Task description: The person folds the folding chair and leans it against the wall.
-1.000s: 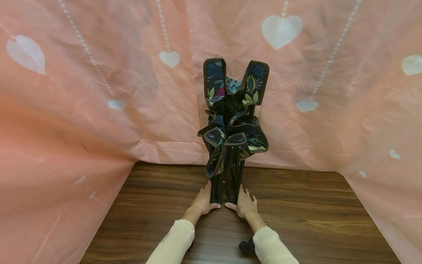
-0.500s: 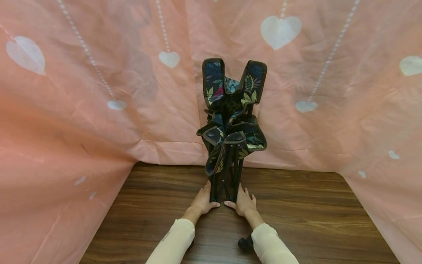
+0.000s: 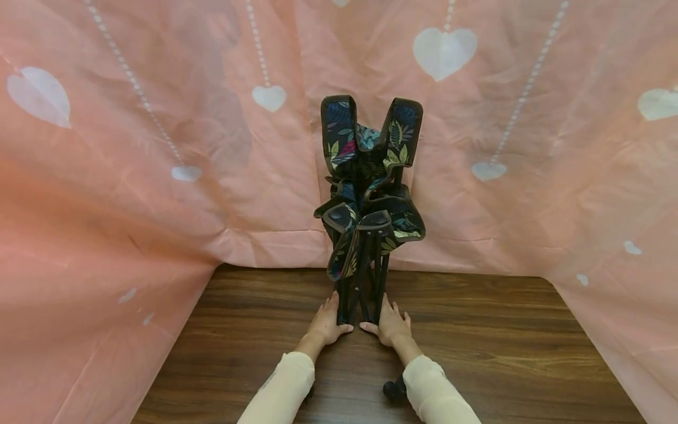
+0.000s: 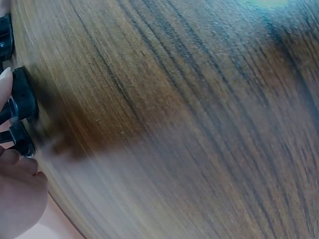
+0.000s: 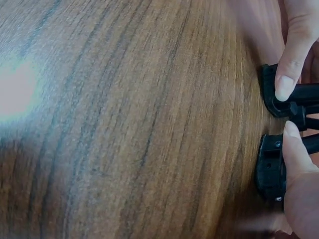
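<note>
A folded camp chair (image 3: 365, 203) stands upright in the middle of the head view, its dark leaf-print fabric bunched around thin black legs. Low on its left side, my left hand (image 3: 323, 324) holds the legs, thumb across the front of a foot. My right hand (image 3: 392, 325) grips the opposite side in the same way, and the two thumb tips point towards each other with a small gap. Black plastic feet (image 5: 271, 167) touch the wooden surface in the right wrist view. The left wrist view catches feet (image 4: 22, 97) and part of the left hand (image 4: 20, 199) at its edge.
Brown wood-grain table (image 3: 487, 341) spreads around the chair. Pink cloth (image 3: 265, 188) printed with white hearts hangs behind and along both sides. A small black rounded object (image 3: 394, 390) shows beside the right sleeve.
Within the head view, chair and hands have shifted very slightly left, and the backdrop has shifted too. Both hands keep their hold on the legs.
</note>
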Demonstrator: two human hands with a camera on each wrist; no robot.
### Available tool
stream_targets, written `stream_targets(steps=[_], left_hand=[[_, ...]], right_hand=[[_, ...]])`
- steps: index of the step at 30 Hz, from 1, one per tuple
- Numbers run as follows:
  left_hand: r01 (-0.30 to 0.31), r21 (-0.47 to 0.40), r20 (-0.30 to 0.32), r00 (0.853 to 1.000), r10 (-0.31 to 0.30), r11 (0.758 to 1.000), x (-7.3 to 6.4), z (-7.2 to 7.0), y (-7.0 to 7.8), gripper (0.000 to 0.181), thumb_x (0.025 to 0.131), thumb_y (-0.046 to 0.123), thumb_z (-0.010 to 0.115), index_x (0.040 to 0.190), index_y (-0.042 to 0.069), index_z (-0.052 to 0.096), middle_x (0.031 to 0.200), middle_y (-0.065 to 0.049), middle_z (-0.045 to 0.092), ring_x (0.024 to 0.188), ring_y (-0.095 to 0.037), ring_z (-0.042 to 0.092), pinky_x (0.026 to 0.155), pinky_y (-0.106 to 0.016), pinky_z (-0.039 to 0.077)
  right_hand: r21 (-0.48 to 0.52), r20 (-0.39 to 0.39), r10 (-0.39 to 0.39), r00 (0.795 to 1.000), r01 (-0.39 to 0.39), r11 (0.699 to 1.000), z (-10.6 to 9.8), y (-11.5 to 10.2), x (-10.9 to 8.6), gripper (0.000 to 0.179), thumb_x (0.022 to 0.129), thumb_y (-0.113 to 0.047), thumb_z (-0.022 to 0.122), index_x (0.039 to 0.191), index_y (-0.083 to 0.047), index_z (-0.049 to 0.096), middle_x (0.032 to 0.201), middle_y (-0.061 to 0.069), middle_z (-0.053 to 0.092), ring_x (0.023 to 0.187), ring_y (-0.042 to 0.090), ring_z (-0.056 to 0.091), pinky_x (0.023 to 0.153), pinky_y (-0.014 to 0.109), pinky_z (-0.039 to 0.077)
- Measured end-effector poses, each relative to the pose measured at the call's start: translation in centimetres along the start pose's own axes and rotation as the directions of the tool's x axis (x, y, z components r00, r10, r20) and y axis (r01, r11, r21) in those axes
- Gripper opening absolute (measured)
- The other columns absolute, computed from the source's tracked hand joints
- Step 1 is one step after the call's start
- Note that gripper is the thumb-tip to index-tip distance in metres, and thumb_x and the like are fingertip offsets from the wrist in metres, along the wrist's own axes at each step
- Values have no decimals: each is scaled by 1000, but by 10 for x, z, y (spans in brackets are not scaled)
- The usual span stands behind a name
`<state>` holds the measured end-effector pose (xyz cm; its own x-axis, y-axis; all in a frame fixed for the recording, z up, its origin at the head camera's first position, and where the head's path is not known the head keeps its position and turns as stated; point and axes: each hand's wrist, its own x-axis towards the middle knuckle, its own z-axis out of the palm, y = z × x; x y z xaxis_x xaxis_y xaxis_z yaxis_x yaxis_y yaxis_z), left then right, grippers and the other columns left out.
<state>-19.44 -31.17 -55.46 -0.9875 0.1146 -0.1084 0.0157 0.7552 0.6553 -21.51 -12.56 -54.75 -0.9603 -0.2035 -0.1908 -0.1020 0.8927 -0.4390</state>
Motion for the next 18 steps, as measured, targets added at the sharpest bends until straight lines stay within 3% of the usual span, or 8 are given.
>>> stream_targets(steps=[8,18], left_hand=[[12,58,-19,1000,-11,998,-3,-3,4,90,86,27,74,153,1,21,160,-17,23,148,-36,20,121,-48,21],[-19,90,-23,1000,22,996,-9,-1,11,80,91,27,68,152,-1,24,160,-16,25,148,-38,20,121,-51,21]], right_hand=[[-16,17,7,1000,-7,1000,0,-2,4,103,86,-53,64,154,1,9,161,16,19,146,41,23,114,68,15],[-35,29,32,999,-31,999,-1,-1,5,103,86,-53,64,154,2,9,160,18,22,146,41,23,115,67,14]])
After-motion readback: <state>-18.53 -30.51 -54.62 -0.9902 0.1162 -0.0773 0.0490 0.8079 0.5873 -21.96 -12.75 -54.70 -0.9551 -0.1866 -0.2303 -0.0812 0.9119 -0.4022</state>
